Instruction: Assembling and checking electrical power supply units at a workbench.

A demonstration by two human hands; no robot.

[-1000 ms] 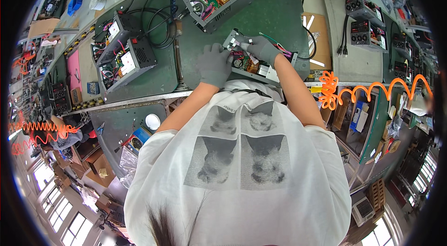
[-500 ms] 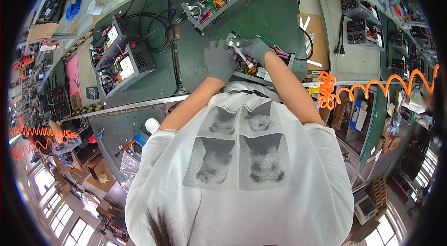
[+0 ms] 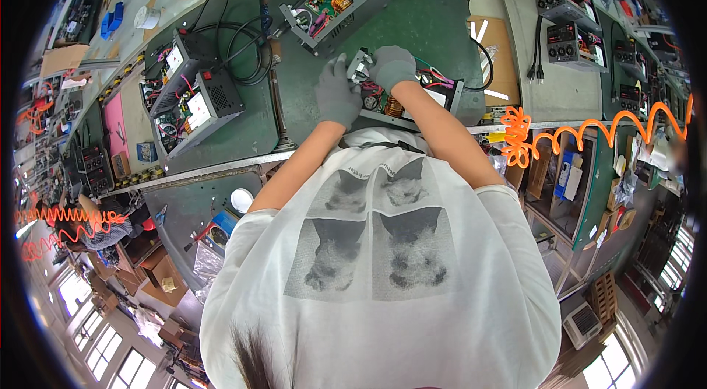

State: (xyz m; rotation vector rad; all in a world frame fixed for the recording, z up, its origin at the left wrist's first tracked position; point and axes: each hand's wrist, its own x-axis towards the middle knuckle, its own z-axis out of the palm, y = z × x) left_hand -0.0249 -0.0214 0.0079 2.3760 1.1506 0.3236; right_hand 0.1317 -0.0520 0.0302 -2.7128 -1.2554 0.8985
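Directly in front of me lies an open metal electronics unit (image 3: 396, 108) with circuit boards, copper coils and coloured wires inside. A small grey metal end panel (image 3: 359, 65) stands between my gloved hands at the unit's left end. My right hand (image 3: 394, 67) is closed over the panel's right side, its fingertips partly hidden. On the other side, my left hand (image 3: 339, 96) has its fingers stretched out along the panel's left edge, close to it or touching. Both gloves are grey. Green and purple wires (image 3: 439, 82) run out to the right of my right hand.
Another open unit (image 3: 346, 2) sits beyond my hands. Two more units (image 3: 195, 105) and coiled black cable (image 3: 254, 57) lie at left. Several units (image 3: 571, 50) stand at right, past a cardboard sheet (image 3: 501, 57). An orange coiled hose (image 3: 518, 137) hangs near the bench edge.
My right hand has moved up and left onto the end panel. The white connector and wires that showed below it are out of sight. My left hand's fingers have straightened somewhat.
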